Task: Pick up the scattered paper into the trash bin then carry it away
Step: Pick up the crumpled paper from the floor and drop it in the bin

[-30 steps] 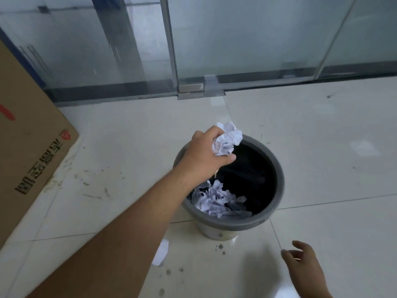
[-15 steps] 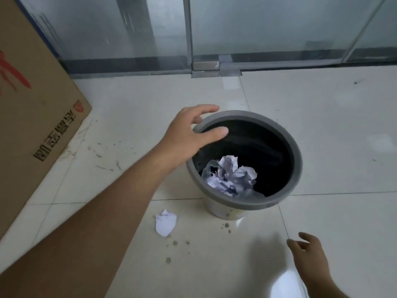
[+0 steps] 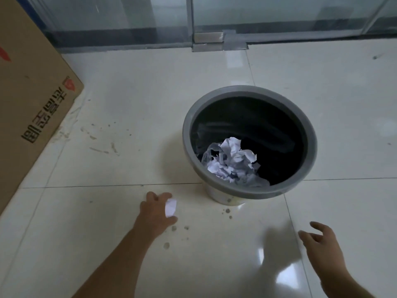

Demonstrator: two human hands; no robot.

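Observation:
A grey round trash bin [image 3: 305, 125] with a black liner stands on the tiled floor, with crumpled white paper [image 3: 232, 161] lying inside at its near-left side. My left hand [image 3: 155, 211] is down at the floor just left of the bin's base, fingers curled around a small white paper scrap [image 3: 170, 207]. My right hand [image 3: 320, 241] hovers low at the lower right, fingers apart and holding nothing, a short way in front of the bin.
A large cardboard box [image 3: 32, 100] with printed characters stands at the left. Glass doors with a metal floor fitting [image 3: 211, 43] run along the back. Dark spots [image 3: 174, 228] and scuff marks dot the pale floor tiles.
My left hand dropped the crumpled paper into the bin, then came down from the rim to the floor and closed on the small scrap. The view has tilted down.

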